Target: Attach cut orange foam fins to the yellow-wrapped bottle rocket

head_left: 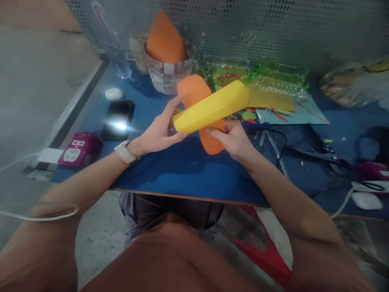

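A yellow tube-like piece (212,106), which looks like paper or foam, slants across a flat orange piece (194,90) with rounded ends, above the blue table. My left hand (165,129) is closed round the lower left end of the yellow tube, thumb below it and a finger reaching over the orange piece. Something small and shiny shows at that end, too hidden to name. With thumb and fingers, my right hand (232,136) pinches the orange piece near its lower right edge, just under the tube.
Left on the blue table (146,170) are a black phone (118,119), a white case (113,94) and a purple power socket (75,152). Behind stands a woven basket (170,77) holding an orange cone-like piece (165,40). Right lie coloured sheets (273,95), scraps and a cable (284,142).
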